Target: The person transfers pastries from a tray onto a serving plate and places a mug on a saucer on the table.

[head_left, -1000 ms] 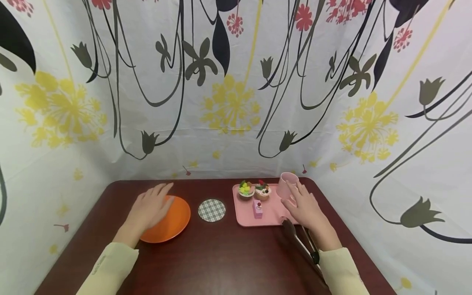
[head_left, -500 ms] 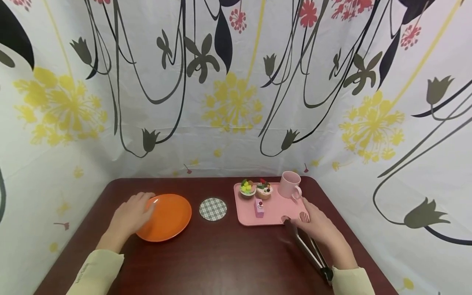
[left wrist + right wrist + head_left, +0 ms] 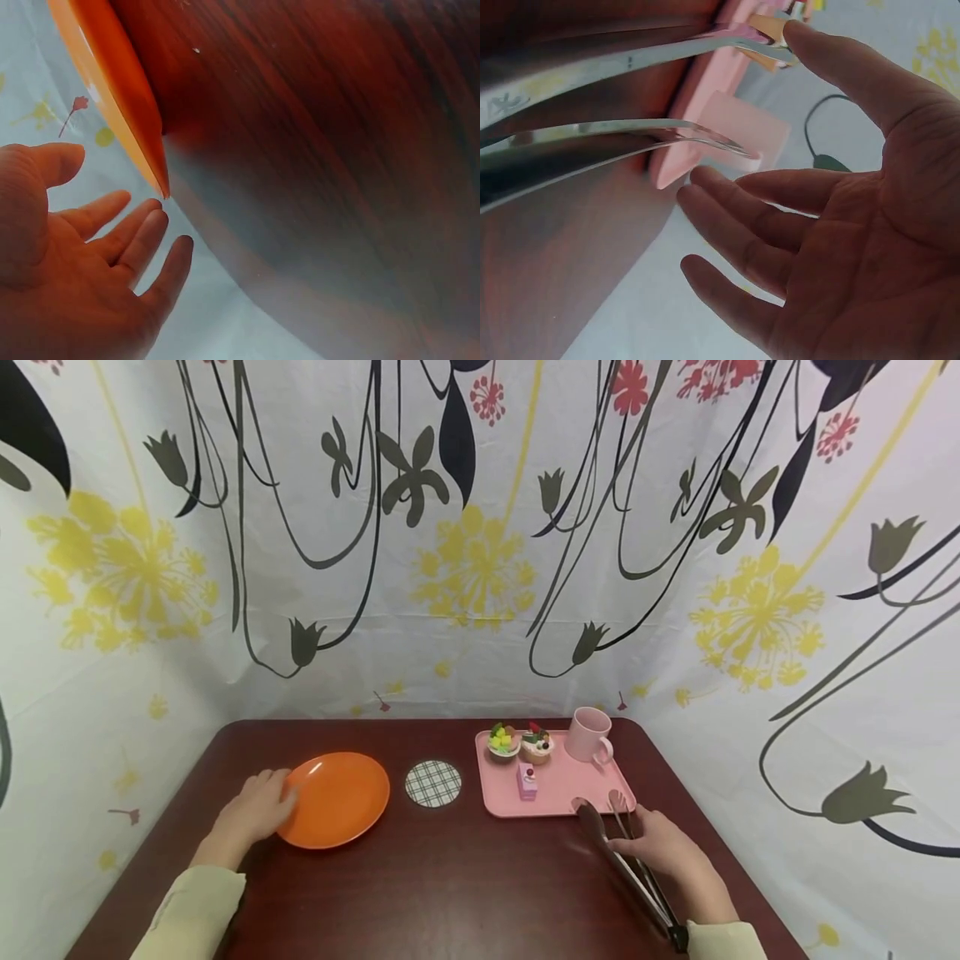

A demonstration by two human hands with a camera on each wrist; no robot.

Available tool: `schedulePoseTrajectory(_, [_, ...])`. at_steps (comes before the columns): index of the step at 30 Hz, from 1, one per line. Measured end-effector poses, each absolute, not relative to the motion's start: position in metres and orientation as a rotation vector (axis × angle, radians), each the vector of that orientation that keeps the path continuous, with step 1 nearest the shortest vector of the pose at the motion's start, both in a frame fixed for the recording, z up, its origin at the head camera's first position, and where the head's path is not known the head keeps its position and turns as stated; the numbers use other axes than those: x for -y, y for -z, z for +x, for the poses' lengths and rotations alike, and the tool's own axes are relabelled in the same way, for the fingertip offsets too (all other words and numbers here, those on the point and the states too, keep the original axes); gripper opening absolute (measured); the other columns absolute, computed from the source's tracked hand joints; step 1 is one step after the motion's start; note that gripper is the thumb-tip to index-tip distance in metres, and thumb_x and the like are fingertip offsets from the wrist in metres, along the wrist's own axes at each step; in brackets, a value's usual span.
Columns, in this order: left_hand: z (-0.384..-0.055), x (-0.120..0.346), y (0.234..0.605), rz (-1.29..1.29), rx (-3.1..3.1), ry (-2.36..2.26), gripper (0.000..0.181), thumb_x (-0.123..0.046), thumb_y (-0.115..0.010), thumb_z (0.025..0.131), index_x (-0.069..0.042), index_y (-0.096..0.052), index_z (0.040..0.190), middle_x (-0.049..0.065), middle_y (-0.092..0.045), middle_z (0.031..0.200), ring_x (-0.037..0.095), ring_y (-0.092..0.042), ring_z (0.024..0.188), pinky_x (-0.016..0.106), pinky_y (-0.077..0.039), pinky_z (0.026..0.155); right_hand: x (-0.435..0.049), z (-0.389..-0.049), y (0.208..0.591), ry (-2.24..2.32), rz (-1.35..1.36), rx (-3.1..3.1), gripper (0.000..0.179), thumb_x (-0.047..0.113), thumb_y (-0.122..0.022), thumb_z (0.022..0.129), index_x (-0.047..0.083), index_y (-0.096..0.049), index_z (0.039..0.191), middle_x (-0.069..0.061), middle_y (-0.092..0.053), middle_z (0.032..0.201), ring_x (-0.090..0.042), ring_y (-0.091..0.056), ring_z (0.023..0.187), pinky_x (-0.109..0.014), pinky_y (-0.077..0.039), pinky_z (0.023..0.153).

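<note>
An orange plate (image 3: 337,802) lies on the dark red-brown table, left of centre. My left hand (image 3: 251,814) is at its left rim; in the left wrist view the fingers (image 3: 169,262) are spread and loosely bent, the tips right by the plate's edge, holding nothing. On the right lie metal tongs (image 3: 633,877), their tips over the front edge of a pink tray (image 3: 566,789). My right hand (image 3: 667,847) is over the tongs, thumb to one side and fingers to the other. In the right wrist view these fingers (image 3: 735,232) are apart and relaxed beside the tongs' arms.
On the tray stand a pink mug (image 3: 588,735), a fruit cup (image 3: 503,743), a fruit tart (image 3: 537,747) and a small purple cake slice (image 3: 527,783). A round checked coaster (image 3: 432,783) lies between plate and tray. A flower-print curtain (image 3: 480,677) hangs behind the table.
My left hand has drawn back from above the plate and come down at its left rim. My right hand has moved back from near the mug and lowered over the tongs.
</note>
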State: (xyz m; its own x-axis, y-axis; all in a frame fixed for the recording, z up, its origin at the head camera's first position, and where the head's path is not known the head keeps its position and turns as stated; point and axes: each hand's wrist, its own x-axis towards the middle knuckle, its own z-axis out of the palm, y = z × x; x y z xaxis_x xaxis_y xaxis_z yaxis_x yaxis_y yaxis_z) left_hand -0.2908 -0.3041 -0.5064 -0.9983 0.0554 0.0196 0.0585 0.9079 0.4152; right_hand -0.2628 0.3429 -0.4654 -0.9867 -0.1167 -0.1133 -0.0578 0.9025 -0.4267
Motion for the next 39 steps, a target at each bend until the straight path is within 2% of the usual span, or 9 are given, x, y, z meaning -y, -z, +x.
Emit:
schedulePoseTrajectory(6, [-0.291,0.307,0.509,-0.068,3.116,0.608,0.058,-0.023,-0.044,0.11,0.017,-0.04,0.152,0.045,-0.036,0.152,0.066,-0.032,0.136,0.076,-0.041,0.105,-0.343,-0.26,0.475,0.456,-0.015,-2.953,0.104,0.055,-0.082,0.087,-0.026,-0.046,0.143,-0.048,-0.05,0.136,-0.061,-0.058,0.126,-0.071,-0.051,0.099])
schedulePoseTrajectory(11, [-0.29,0.308,0.51,-0.036,3.156,0.642,0.057,-0.02,-0.04,0.111,0.02,-0.037,0.152,0.047,-0.031,0.152,0.068,-0.026,0.137,0.077,-0.039,0.106,-0.342,-0.258,0.48,0.472,0.037,-2.939,0.102,0.055,-0.084,0.084,-0.019,-0.048,0.145,-0.038,-0.055,0.127,-0.051,-0.064,0.115,-0.069,-0.053,0.091])
schedulePoseTrajectory(16, [-0.288,0.308,0.506,0.005,3.192,0.692,0.058,-0.021,-0.04,0.111,0.018,-0.037,0.153,0.047,-0.028,0.153,0.068,-0.023,0.138,0.077,-0.037,0.107,-0.342,-0.258,0.483,0.495,0.048,-2.923,0.099,0.053,-0.085,0.084,-0.017,-0.047,0.142,-0.035,-0.06,0.126,-0.049,-0.064,0.116,-0.069,-0.052,0.092])
schedulePoseTrajectory(19, [-0.288,0.308,0.504,0.026,3.195,0.691,0.056,-0.022,-0.041,0.11,0.017,-0.041,0.15,0.046,-0.029,0.152,0.068,-0.025,0.137,0.078,-0.039,0.105,-0.343,-0.259,0.484,0.484,0.041,-2.921,0.094,0.052,-0.085,0.084,-0.02,-0.05,0.134,-0.032,-0.065,0.119,-0.046,-0.066,0.112,-0.066,-0.053,0.091])
schedulePoseTrajectory(22, [-0.287,0.31,0.503,0.085,3.189,0.729,0.057,-0.027,-0.042,0.109,0.017,-0.046,0.146,0.046,-0.035,0.147,0.067,-0.034,0.129,0.078,-0.043,0.099,-0.343,-0.261,0.485,0.489,0.035,-2.908,0.085,0.05,-0.084,0.085,-0.019,-0.054,0.125,-0.023,-0.068,0.107,-0.038,-0.068,0.101,-0.061,-0.054,0.087])
schedulePoseTrajectory(26, [-0.285,0.312,0.502,0.146,3.15,0.776,0.054,-0.03,-0.043,0.106,0.015,-0.055,0.134,0.041,-0.049,0.13,0.058,-0.048,0.111,0.072,-0.048,0.088,-0.341,-0.261,0.486,0.504,0.029,-2.896,0.079,0.046,-0.084,0.087,-0.018,-0.055,0.123,-0.017,-0.068,0.102,-0.034,-0.067,0.096,-0.058,-0.055,0.085])
schedulePoseTrajectory(28, [-0.285,0.312,0.503,0.151,3.131,0.78,0.049,-0.03,-0.045,0.106,0.013,-0.059,0.125,0.037,-0.053,0.121,0.053,-0.051,0.102,0.067,-0.049,0.083,-0.341,-0.261,0.487,0.502,0.036,-2.894,0.078,0.046,-0.084,0.087,-0.017,-0.055,0.124,-0.016,-0.069,0.102,-0.033,-0.067,0.096,-0.058,-0.054,0.085])
schedulePoseTrajectory(34, [-0.287,0.313,0.505,0.181,3.111,0.777,0.037,-0.029,-0.048,0.105,0.005,-0.062,0.11,0.025,-0.054,0.107,0.042,-0.051,0.092,0.053,-0.048,0.072,-0.341,-0.258,0.488,0.492,0.08,-2.902,0.069,0.046,-0.082,0.087,-0.01,-0.058,0.12,-0.01,-0.066,0.094,-0.029,-0.063,0.086,-0.055,-0.053,0.078])
schedulePoseTrajectory(39, [-0.286,0.314,0.506,0.197,3.128,0.782,0.038,-0.032,-0.05,0.104,0.004,-0.061,0.11,0.028,-0.052,0.11,0.047,-0.047,0.099,0.06,-0.048,0.074,-0.341,-0.256,0.489,0.453,0.112,-2.937,0.058,0.047,-0.081,0.087,0.0,-0.059,0.113,-0.007,-0.065,0.089,-0.027,-0.062,0.081,-0.057,-0.05,0.074])
